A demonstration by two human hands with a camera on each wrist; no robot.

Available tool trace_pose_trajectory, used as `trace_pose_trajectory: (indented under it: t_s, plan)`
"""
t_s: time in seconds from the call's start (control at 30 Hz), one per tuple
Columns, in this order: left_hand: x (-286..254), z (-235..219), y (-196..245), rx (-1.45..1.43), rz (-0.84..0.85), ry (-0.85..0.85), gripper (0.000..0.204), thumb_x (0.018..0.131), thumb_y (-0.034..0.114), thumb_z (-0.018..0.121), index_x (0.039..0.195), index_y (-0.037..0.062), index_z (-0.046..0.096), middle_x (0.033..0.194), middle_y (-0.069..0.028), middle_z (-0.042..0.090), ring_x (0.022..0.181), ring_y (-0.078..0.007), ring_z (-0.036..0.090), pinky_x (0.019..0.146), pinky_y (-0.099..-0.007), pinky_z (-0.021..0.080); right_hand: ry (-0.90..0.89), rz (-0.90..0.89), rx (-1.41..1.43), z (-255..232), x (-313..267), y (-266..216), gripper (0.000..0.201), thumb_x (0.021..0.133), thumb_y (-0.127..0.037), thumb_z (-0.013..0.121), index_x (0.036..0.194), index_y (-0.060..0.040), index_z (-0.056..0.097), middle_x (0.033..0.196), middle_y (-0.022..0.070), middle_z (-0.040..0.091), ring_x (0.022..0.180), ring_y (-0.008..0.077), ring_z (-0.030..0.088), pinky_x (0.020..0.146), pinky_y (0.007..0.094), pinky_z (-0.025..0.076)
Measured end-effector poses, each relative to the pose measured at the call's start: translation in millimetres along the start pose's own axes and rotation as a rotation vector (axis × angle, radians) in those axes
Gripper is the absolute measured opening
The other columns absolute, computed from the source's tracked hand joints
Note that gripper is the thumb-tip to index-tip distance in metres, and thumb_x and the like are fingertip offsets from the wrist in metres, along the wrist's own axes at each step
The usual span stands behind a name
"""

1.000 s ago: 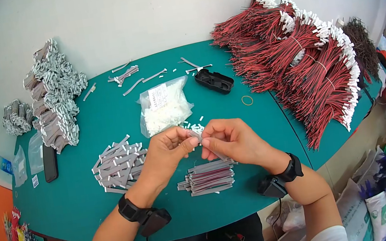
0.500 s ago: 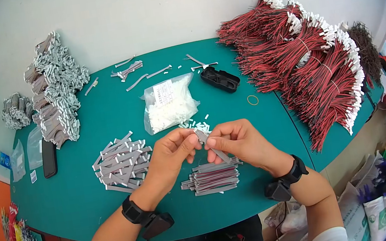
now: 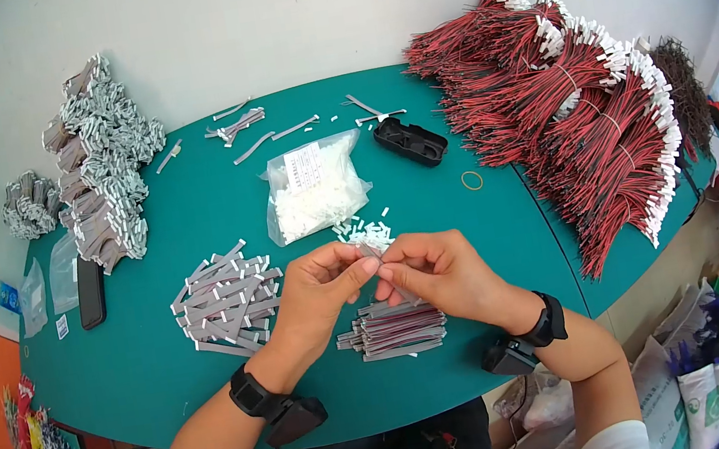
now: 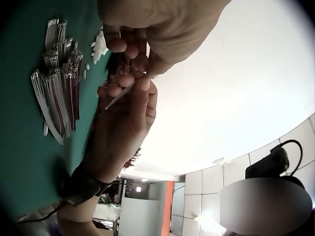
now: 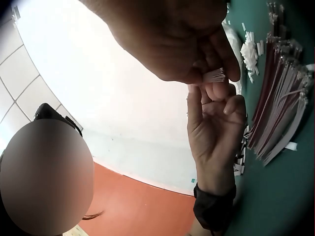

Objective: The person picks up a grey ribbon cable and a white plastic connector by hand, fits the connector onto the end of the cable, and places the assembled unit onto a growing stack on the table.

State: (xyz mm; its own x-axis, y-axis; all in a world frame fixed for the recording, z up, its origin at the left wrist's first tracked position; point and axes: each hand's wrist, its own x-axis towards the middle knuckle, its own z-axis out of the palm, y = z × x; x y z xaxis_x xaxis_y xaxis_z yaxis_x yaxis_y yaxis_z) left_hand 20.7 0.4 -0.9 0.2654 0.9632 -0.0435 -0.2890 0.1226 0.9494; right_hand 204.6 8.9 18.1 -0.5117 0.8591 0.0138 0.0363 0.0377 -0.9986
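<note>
Head view: the left hand and right hand meet above the tabletop, both pinching one grey cable between thumb and curled fingers. A stack of flat cables lies just beneath; a loose pile, with white connectors at its cable ends, lies to the left. Loose connectors lie just beyond the fingertips, beside the open side of a bag holding more. Larger bundles of grey cables with white ends stand at far left; red-and-black wires are heaped at right. Left wrist view: the right hand's thumb and fingers grip the cable, one length of it projecting at a slant; the stack's near ends show bare metal tips. Right wrist view: a row of bare wire tips projects from between the right fingers, with the left fingertips close against it; whether a connector sits there is hidden. Assessment: the loose pile appears fitted, the held cable has at least one uncapped end, and the stack appears largely unfitted.
</note>
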Motion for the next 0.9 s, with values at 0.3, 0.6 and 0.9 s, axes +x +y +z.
trace_pose_trajectory:
  t_s: [0.3, 0.6, 0.9]
  plan:
    - [-1, 0, -4, -0.229, -0.085, -0.013, 0.007, 0.084, 0.011, 0.066, 0.087, 0.0066, 0.062, 0.080, -0.0007, 0.061, 0.069, -0.0080, 0.053, 0.062, -0.0224, 0.041, -0.072, 0.024, 0.149, -5, 2, 1, 0.017, 0.093, -0.014, 0.053, 0.092, 0.0014, 0.060, 0.079, 0.0053, 0.065, 0.070, 0.0086, 0.062, 0.064, 0.0207, 0.050]
    - [-2, 3, -6, -0.036, 0.078, 0.060, 0.008, 0.084, 0.011, 0.065, 0.087, 0.0056, 0.060, 0.081, -0.0014, 0.062, 0.068, -0.0078, 0.053, 0.062, -0.0218, 0.041, -0.057, 0.044, 0.152, -2, 3, 2, 0.015, 0.092, -0.012, 0.054, 0.092, 0.0013, 0.060, 0.079, 0.0071, 0.066, 0.069, 0.0099, 0.063, 0.062, 0.0208, 0.050]
    - [-2, 3, -6, -0.234, 0.003, 0.034, 0.008, 0.085, 0.010, 0.065, 0.089, 0.0043, 0.061, 0.086, -0.0027, 0.063, 0.068, -0.0082, 0.053, 0.063, -0.0220, 0.042, -0.064, 0.054, 0.146, -1, 2, -1, 0.017, 0.093, -0.014, 0.054, 0.090, 0.0012, 0.061, 0.078, 0.0054, 0.066, 0.068, 0.0084, 0.062, 0.062, 0.0201, 0.049]
